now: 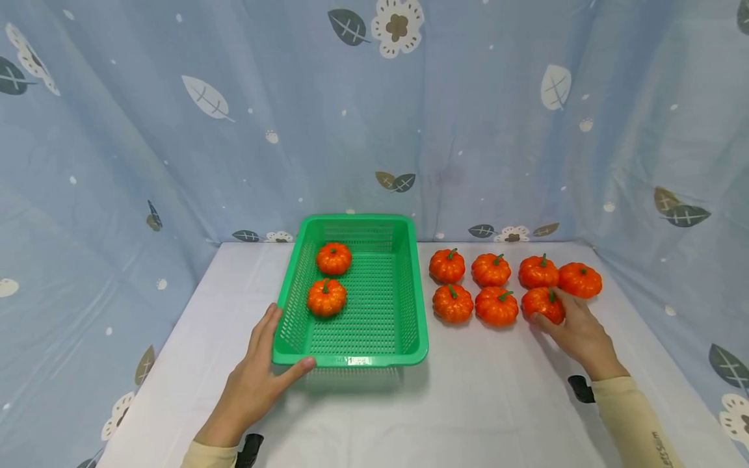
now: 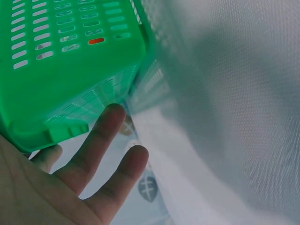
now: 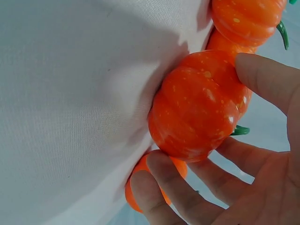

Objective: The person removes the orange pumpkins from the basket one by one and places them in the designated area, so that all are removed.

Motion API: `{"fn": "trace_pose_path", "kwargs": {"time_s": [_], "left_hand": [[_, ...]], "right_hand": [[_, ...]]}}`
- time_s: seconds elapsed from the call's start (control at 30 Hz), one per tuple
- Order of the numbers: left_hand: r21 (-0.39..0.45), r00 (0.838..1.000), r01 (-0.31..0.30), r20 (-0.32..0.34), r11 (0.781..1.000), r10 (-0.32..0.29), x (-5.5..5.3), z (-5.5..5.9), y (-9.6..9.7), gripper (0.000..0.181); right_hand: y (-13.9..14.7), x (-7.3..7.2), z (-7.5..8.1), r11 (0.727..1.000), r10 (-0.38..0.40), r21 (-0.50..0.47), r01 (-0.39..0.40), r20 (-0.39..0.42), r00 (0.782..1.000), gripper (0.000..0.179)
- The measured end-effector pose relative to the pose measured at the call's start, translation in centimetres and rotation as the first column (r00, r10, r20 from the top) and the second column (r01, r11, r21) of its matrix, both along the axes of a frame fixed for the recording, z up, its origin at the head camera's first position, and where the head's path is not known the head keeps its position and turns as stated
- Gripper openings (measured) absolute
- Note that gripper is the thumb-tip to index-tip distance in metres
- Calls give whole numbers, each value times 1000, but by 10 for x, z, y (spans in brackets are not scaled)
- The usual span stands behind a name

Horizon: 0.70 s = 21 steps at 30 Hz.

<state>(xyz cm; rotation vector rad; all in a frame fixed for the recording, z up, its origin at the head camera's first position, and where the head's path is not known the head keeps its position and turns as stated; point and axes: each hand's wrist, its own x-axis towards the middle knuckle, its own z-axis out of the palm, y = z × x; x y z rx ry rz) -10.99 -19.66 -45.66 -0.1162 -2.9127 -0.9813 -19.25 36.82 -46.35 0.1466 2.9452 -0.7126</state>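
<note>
My left hand [image 1: 254, 383] spans the front left corner of a green plastic basket [image 1: 419, 318], thumb along the front rim and fingers along the left side. In the left wrist view its fingers [image 2: 101, 136] stretch out straight beside the perforated wall. Two small orange pumpkins, one at the back [image 1: 334, 259] and one nearer [image 1: 326, 298], sit in the basket's left half. On the right, my right hand [image 1: 588, 338] holds a pumpkin [image 3: 197, 108] with a green stem between thumb and curled fingers. This pumpkin is the rightmost of the front row.
More pumpkins [image 1: 497, 307] stand in two rows right of the basket, with another [image 1: 580, 280] at the far right end. White cloth [image 1: 468, 403] covers the table. A blue patterned curtain [image 1: 292, 130] hangs behind it and at both sides.
</note>
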Motion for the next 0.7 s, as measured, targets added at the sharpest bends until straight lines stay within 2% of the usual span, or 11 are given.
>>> {"fn": "trace_pose_path", "kwargs": {"time_s": [0.27, 0.7], "left_hand": [[7, 1000, -2, 6, 1000, 2, 0, -1, -1, 104], [9, 1000, -2, 0, 1000, 2, 1, -2, 0, 104]], "right_hand": [[-1, -3, -3, 1000, 6, 18, -6, -12, 1000, 97], [-4, -5, -8, 1000, -12, -23, 13, 31, 999, 101]]}}
